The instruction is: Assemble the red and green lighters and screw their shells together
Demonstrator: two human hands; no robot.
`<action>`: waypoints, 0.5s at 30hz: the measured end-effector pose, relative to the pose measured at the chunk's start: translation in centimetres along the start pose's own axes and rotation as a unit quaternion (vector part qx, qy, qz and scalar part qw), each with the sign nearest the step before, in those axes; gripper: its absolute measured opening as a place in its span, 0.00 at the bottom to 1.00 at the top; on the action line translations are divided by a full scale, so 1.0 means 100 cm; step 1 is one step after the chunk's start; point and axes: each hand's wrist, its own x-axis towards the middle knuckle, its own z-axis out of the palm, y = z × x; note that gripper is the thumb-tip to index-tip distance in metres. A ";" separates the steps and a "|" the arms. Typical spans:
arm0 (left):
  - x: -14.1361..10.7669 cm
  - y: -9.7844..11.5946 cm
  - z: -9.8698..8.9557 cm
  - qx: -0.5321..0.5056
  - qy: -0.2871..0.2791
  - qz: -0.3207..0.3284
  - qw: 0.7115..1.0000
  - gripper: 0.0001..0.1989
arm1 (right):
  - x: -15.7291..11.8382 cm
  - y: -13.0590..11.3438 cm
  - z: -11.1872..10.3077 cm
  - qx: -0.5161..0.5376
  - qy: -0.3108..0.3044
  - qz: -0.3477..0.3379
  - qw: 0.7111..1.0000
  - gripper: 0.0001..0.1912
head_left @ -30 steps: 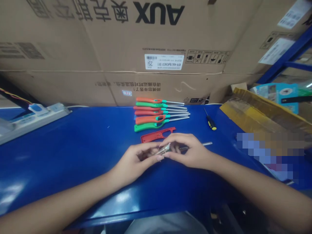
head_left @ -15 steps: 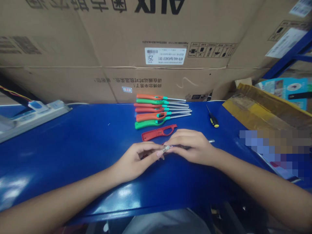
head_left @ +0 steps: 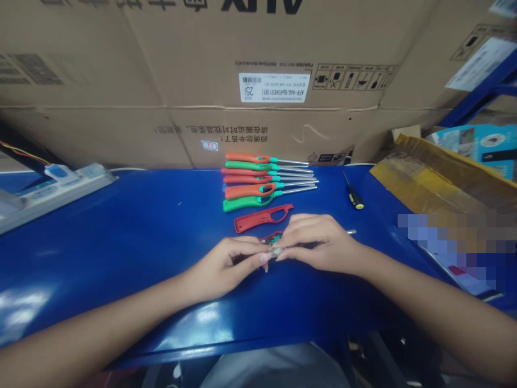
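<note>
Between the fingertips of both hands is a small pale, partly clear part (head_left: 275, 252), too small to name surely. My left hand (head_left: 232, 264) pinches its left end with thumb and fingers. At its right end, my right hand (head_left: 317, 242) pinches too. Just behind the fingers lies an opened red lighter half (head_left: 271, 237) with green inner pieces, mostly covered by my hands. Its metal tip (head_left: 352, 231) sticks out beyond my right hand. A loose red handle shell (head_left: 260, 218) with a trigger loop lies on the table behind it.
Several long-nosed lighters (head_left: 248, 191) in orange, green and red lie in a row at the back. A black and yellow screwdriver (head_left: 354, 196) is right of them. A power strip (head_left: 76, 186) stands left, a taped cardboard box (head_left: 428, 178) right. A big carton (head_left: 194, 81) walls the blue table's (head_left: 121, 242) rear.
My hands have shifted slightly, and the pale part between my fingertips now lies a little lower. More of the red lighter half and its green pieces shows behind them.
</note>
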 end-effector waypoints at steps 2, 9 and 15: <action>0.000 0.000 0.000 0.004 -0.006 -0.001 1.000 0.13 | 0.000 0.000 0.001 0.011 0.004 0.006 1.000 0.04; 0.000 0.003 0.000 0.005 -0.009 -0.013 1.000 0.15 | -0.001 0.000 0.002 0.029 0.004 0.057 0.998 0.02; 0.000 0.003 0.001 -0.001 -0.006 -0.022 1.000 0.16 | -0.001 -0.002 0.004 0.037 0.004 0.086 0.996 0.03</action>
